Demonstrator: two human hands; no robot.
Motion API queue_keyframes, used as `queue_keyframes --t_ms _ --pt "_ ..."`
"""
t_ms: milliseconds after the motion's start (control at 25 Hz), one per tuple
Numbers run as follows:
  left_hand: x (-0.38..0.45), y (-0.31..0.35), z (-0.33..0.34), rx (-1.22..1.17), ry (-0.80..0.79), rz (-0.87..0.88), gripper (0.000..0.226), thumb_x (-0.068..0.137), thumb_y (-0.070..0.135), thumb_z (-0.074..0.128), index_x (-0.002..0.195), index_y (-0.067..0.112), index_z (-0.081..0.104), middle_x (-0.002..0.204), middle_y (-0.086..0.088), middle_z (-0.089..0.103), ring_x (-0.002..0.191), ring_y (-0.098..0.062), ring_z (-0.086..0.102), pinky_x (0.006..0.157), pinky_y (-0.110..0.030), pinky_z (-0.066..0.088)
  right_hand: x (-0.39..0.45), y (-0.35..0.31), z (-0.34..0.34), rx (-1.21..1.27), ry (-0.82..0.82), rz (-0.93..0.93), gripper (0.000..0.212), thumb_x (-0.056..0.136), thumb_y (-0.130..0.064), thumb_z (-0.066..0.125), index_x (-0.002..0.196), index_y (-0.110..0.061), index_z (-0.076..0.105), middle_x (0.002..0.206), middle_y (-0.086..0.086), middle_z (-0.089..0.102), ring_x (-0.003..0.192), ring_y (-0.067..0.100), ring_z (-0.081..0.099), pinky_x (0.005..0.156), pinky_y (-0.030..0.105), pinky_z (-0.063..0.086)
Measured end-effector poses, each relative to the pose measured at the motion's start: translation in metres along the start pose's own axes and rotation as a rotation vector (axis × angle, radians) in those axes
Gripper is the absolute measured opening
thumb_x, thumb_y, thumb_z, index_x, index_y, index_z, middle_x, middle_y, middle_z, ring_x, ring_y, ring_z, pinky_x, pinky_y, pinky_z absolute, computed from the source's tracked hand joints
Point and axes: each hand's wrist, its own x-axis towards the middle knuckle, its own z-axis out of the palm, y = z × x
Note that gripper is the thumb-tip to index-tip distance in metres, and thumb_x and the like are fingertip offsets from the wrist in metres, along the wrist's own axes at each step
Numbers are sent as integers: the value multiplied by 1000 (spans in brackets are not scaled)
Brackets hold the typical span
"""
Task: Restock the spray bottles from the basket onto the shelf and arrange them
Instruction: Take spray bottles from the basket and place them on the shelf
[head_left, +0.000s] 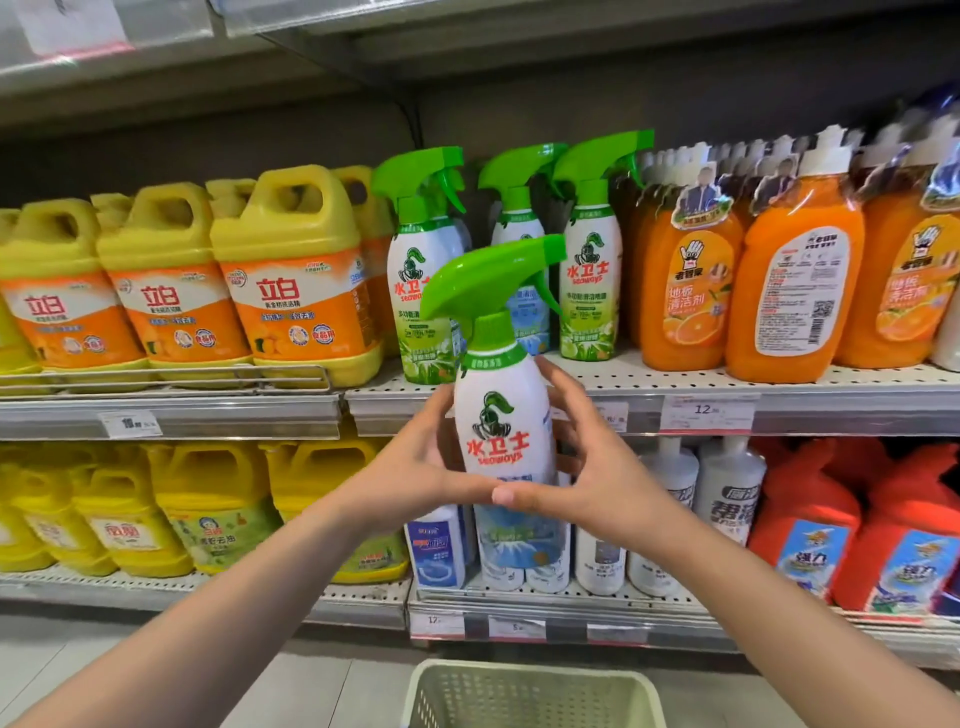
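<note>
Both hands, the left hand (415, 462) and the right hand (587, 467), are cupping one spray bottle (501, 415), fingers (558, 384) curled round its body. Beyond the fingertips, three bottles (589, 270) are already standing on the shelf (675, 376), leaving a gap between them. Below the wrists, the basket (530, 691) is waiting, contents unseen.

- Basket (530, 693): cut off by bottom edge; contents not visible.
- Held spray bottle (501, 415): lower label hidden behind both thumbs.
- Orange bottles (914, 249) at right edge: blurred, labels illegible.
- Price tags (706, 413): print too small to read fully.
</note>
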Motion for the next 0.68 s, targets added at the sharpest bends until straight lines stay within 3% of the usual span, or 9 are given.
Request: queue_keyframes --t_ms 160,280,440,600,680 --pt "28 19 -2 -56 20 84 79 59 -7 76 126 15 39 105 0 74 99 -20 70 81 -32 57 18 -13 -17 -159 79 -55 119 46 -43 87 140 -47 14 147 -17 32 133 3 37 109 38 38" --pt "47 31 0 -32 53 123 79 58 3 81 125 13 40 110 -6 71 103 -23 68 87 -38 56 35 -19 -24 -220 145 -76 121 49 -25 88 142 -43 12 149 -11 32 134 7 37 108 38 40" --pt "76 38 -1 -11 156 194 75 53 19 84 119 15 47 119 -10 64 109 -22 65 91 -39 53 62 -25 -38 -200 229 -85 109 56 -11 85 141 -31 19 137 -4 46 124 6 44 98 19 40" --pt "100 38 0 12 197 238 55 68 6 77 117 17 54 110 0 68 106 -18 66 92 -36 54 88 -15 -45 -167 264 -74 94 60 -8 83 135 -20 27 125 -4 51 117 9 49 90 12 39" --pt "108 34 2 31 230 266 51 70 2 75 114 18 56 105 2 69 98 -8 67 88 -28 55 96 -5 -43 -158 289 -71 91 62 -8 82 134 -18 28 119 -10 49 113 7 49 85 4 39"
